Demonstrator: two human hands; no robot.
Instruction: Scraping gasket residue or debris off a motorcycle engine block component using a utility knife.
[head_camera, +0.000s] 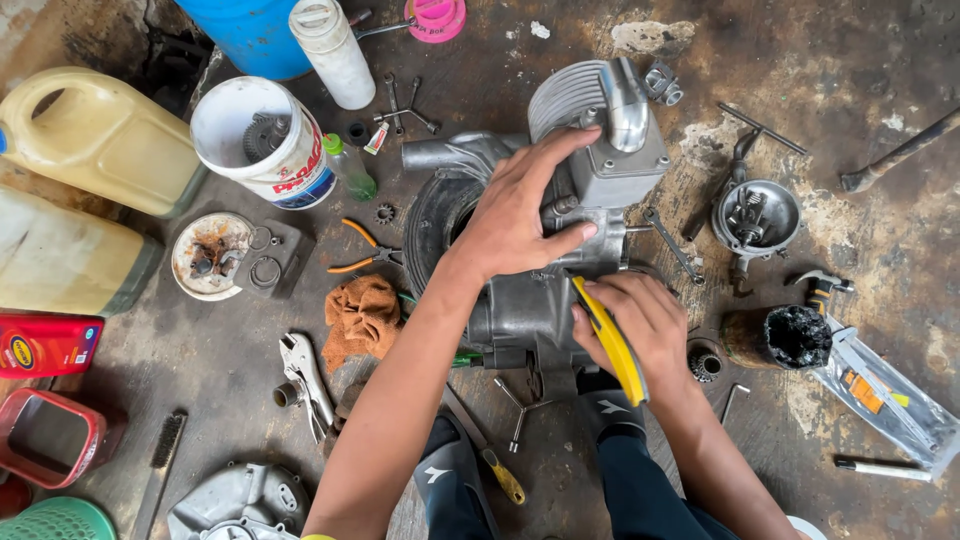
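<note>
One engine (560, 220), two hands, one yellow tool (612, 342)

engine (520, 300): dull cast metal | tool handle (612, 342): glossy yellow plastic | rag (362, 318): rough cloth

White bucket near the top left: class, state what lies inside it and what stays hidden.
Inside the white bucket sits a dark toothed gear part. The bucket's wall hides the bottom and anything beneath the part.
</note>
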